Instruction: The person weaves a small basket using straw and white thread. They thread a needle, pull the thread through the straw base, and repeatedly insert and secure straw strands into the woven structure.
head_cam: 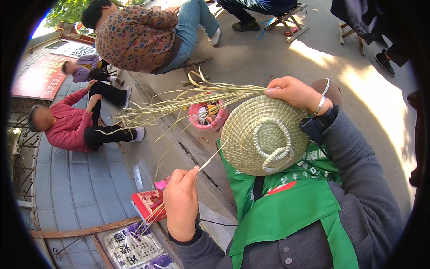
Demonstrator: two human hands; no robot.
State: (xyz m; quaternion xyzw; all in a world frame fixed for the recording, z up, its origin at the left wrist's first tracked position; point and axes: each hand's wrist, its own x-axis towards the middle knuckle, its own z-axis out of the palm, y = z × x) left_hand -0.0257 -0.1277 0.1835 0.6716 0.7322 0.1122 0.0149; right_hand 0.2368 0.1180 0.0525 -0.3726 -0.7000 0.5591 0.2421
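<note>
A round, domed piece of coiled straw work (pixel 235 134), like a basket or lid, rests on my lap over a green apron (pixel 285 215). A pale wrapped ring and a smaller loop (pixel 277 158) stand on its face. My right hand (pixel 290 92) grips its far rim, where a loose bundle of long dry grass strands (pixel 201 94) fans out leftward. Out to the left, my left hand (pixel 183 200) pinches a thin pale strand (pixel 210 159) that runs taut to the work's edge. Strand ends hang below that fist. Fingers hide the exact grips.
A pink bin (pixel 206 126) with rubbish stands beyond the work. Near my left hand are a red box (pixel 149 203) and a printed sign (pixel 134 247). Seated people include one in a floral top (pixel 134 37) and one in red (pixel 69 126). A kerb (pixel 198 164) crosses the ground.
</note>
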